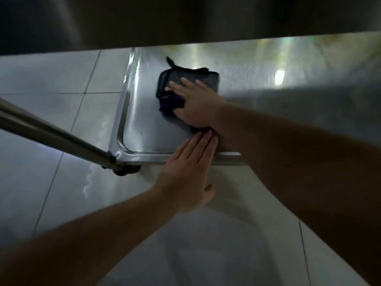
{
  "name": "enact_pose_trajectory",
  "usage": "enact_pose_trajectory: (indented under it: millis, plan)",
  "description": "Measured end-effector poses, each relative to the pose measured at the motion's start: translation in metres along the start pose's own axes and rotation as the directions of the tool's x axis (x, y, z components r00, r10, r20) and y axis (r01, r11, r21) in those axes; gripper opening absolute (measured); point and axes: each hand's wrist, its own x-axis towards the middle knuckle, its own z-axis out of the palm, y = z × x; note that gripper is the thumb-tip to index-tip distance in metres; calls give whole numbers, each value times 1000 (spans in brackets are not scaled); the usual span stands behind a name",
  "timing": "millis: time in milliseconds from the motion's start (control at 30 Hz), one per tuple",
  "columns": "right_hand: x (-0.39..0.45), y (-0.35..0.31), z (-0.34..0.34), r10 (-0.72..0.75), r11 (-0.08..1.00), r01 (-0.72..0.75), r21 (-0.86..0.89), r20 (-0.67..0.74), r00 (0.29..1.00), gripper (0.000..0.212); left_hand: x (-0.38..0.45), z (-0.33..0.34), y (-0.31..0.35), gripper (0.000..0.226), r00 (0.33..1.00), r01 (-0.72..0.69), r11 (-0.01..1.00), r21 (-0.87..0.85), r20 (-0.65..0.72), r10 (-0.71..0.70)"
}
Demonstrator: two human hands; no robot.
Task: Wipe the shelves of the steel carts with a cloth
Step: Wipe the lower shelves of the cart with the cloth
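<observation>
A dark folded cloth (206, 80) with a purple part lies on the bottom steel shelf (144, 124) of the cart, near its left rim. My right hand (195, 104) presses flat on the cloth with straight, spread fingers. My left hand (189, 174) reaches over the shelf's front rim (148, 156), fingers straight and together, their tips touching the underside of my right wrist.
The upper shelf (185, 19) overhangs the top of the view as a dark steel slab. A steel upright tube (51, 133) slants in from the left to the cart's front corner, above a caster wheel (125, 170). Pale floor tiles (61, 79) surround the cart.
</observation>
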Motion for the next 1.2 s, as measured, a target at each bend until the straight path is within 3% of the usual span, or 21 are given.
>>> enact_pose_trajectory:
  millis: [100, 167, 267, 400, 467, 600, 700, 767, 900, 1033, 1133, 1200]
  plan:
    - [-60, 54, 1, 177, 983, -170, 65, -129, 976, 72, -2, 2, -2, 109, 1000, 5, 1000, -9, -11, -5]
    - [-105, 104, -5, 375, 925, -353, 139, -202, 905, 77, -2, 4, -2, 107, 1000, 8, 1000, -18, -25, -9]
    - [-153, 163, -22, 651, 756, -626, 189, -123, 749, 88, -4, 5, 3, 108, 1000, 15, 999, -32, -24, -16]
    - [-138, 154, -18, 783, 616, -737, 278, -112, 612, 90, -1, 5, 5, 109, 999, 18, 999, -35, -40, -19]
    - [-110, 124, -11, 722, 688, -682, 248, -144, 677, 88, -1, 4, 5, 110, 999, 21, 999, -37, -40, -23]
    - [-39, 38, 2, 282, 959, -278, 52, -86, 956, 74, 0, 3, 5, 111, 999, 32, 996, -78, -41, -35]
    - [9, -23, 2, -20, 998, 26, -57, 98, 995, 71, -1, 0, 2, 105, 997, 41, 994, -100, -56, -47]
    - [21, -33, 1, -84, 991, 98, -87, 153, 985, 69, -1, -1, -1, 101, 999, 29, 994, -103, -41, -34]
    - [-9, 1, 1, -54, 997, 58, -54, 74, 996, 68, -2, 1, -5, 107, 1000, 21, 995, -92, -14, -23]
    - [-90, 100, -7, -8, 996, 3, -93, -56, 998, 65, -3, 0, -8, 108, 1000, 18, 997, -76, 17, -16]
    - [-179, 184, -20, 219, 976, -219, 5, -74, 973, 68, -4, -1, -7, 110, 999, 38, 998, -54, 29, -36]
    - [-233, 224, -28, 424, 905, -421, 51, -72, 903, 75, -2, -2, -4, 112, 998, 49, 998, -45, 28, -48]
